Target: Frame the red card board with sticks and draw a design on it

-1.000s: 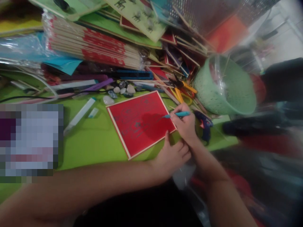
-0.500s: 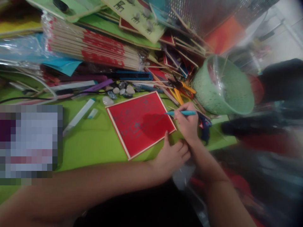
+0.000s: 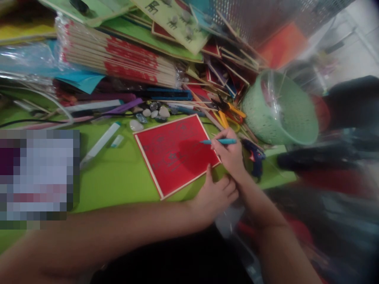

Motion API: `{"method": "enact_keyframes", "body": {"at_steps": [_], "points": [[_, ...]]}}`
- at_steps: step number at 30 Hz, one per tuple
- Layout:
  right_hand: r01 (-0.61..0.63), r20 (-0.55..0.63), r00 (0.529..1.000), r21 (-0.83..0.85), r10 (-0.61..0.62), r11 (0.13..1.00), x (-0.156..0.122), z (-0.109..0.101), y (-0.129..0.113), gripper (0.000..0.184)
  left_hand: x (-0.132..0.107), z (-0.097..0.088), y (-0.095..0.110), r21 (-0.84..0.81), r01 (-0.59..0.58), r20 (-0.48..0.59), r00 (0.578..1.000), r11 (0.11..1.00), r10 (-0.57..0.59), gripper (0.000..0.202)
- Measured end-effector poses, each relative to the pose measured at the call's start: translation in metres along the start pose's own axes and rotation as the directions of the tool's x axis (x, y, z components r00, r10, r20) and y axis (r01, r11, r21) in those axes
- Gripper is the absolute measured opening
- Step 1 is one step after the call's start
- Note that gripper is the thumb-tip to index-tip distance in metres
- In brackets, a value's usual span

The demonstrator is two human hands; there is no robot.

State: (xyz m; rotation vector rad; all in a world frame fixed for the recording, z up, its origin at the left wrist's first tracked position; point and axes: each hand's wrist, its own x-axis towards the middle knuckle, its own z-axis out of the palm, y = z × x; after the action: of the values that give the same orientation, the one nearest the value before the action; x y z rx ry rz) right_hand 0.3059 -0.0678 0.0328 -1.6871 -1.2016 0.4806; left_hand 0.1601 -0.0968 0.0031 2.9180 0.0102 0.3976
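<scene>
A red board [image 3: 174, 173] with a pale wooden frame lies at a slant on the green tabletop, dark line drawings scattered over its left and middle parts. Pinched in my right hand [image 3: 232, 154] is a teal pen [image 3: 226, 141], its tip over the right part of the red surface. My left hand [image 3: 217, 193] rests at the board's lower right edge, just below my right hand. One finger reaches up to the frame there while the others are loosely bent, with nothing visible in them.
Behind the board lie small stones [image 3: 154, 112], yellow-handled pliers [image 3: 226, 114] and a bundle of wrapped sticks [image 3: 118, 55]. A green basket [image 3: 281, 114] and a dark blue glue gun [image 3: 256, 157] are to the right. A white marker [image 3: 102, 142] lies left.
My right hand has moved slightly left, carrying the pen tip from near the right frame edge further over the red surface. My left hand stays in place.
</scene>
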Motion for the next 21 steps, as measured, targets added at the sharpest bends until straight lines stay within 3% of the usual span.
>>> {"method": "enact_keyframes", "body": {"at_steps": [10, 21], "points": [[0.034, -0.003, 0.999, -0.083, -0.034, 0.996, 0.0012, -0.001, 0.0042, 0.015, -0.0007, -0.0004, -0.0005, -0.009, -0.002, -0.012, 1.0, 1.0, 0.002, 0.039], [0.05, -0.034, 0.998, -0.05, -0.052, 0.998, 0.0005, -0.0017, 0.0025, 0.014, -0.0008, 0.0012, 0.0007, 0.003, -0.003, -0.012, 1.0, 1.0, 0.003, 0.04]]}}
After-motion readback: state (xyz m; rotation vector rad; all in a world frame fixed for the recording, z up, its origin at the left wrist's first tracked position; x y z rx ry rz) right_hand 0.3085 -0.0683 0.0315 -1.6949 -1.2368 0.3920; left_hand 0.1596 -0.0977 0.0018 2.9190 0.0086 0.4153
